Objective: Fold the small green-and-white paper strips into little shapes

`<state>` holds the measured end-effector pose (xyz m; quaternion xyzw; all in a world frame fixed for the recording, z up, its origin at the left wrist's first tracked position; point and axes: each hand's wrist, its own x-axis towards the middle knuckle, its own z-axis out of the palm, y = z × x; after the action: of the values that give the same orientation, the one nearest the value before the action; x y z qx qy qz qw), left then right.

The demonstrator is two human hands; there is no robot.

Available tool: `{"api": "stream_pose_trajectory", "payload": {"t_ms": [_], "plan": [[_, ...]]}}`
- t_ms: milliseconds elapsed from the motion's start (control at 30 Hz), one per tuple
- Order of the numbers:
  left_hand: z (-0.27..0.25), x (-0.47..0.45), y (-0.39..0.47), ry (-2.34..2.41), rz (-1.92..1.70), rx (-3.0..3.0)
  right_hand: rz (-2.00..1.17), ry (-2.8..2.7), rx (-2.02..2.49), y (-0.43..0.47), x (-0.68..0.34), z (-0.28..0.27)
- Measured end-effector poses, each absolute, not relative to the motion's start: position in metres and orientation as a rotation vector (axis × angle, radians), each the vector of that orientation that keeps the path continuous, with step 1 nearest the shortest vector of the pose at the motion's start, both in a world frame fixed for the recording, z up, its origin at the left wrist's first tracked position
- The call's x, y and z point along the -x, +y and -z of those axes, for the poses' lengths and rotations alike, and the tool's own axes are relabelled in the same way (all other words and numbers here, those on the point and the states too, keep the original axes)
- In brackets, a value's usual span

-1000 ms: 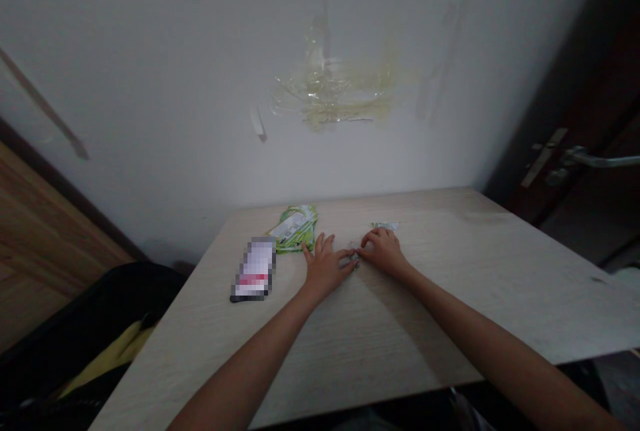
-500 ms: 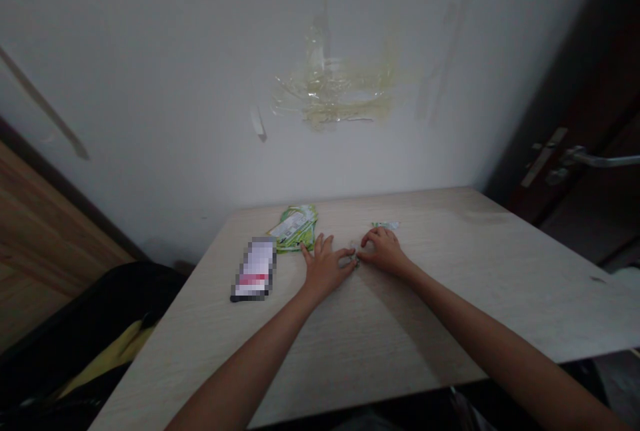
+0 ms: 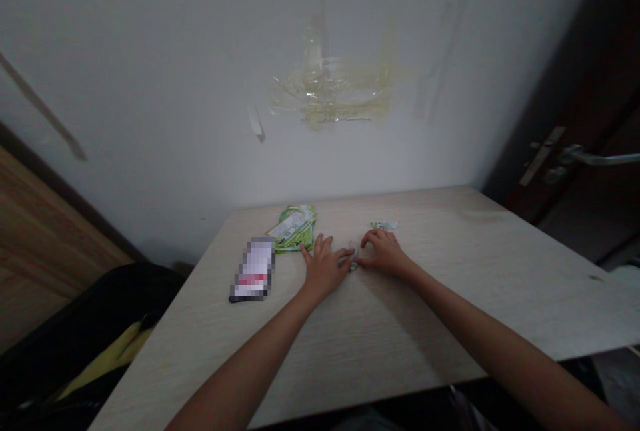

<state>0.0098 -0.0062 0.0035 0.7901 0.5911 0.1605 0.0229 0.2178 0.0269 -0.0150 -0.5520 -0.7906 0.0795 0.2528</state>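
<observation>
Clear-looking piece [image 3: 354,255], small and hard to make out, lies on the table [image 3: 350,344] in the narrow space between the person's two sets of fingertips. On its left side the thumb and forefinger of the left hand [image 3: 324,269] reach it and appear to touch it, while that hand's other fingers spread away over the tabletop; whether this grip pinches the piece or merely steadies it is not possible to say. On its right side the right hand [image 3: 387,253] is curled, thumb tip close by the piece, and contact there is too fine to judge. With both hands gathered at it, the handling looks under way rather than finished; the piece's form is too indistinct to show how much has been done to it or how much is left. Just beyond the right hand lies a green-and-white scrap [image 3: 384,225], apart from the green packets [image 3: 295,231] that overlap near the left hand's outer fingers. Beside those packets, farther left, rests a blurred-out phone-like object [image 3: 254,269], and behind the table rises a wall [image 3: 175,117] with glossy, yellowed tape [image 3: 345,101] stuck on it
</observation>
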Motion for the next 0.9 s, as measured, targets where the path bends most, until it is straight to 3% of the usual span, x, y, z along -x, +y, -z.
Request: {"api": "stream_pose_trajectory", "payload": {"t_ms": [900], "plan": [[-0.008,-0.013,-0.004,1.837,-0.509,-2.379,-0.277,-2.178,1.209,0.031,-0.232,0.023]]}}
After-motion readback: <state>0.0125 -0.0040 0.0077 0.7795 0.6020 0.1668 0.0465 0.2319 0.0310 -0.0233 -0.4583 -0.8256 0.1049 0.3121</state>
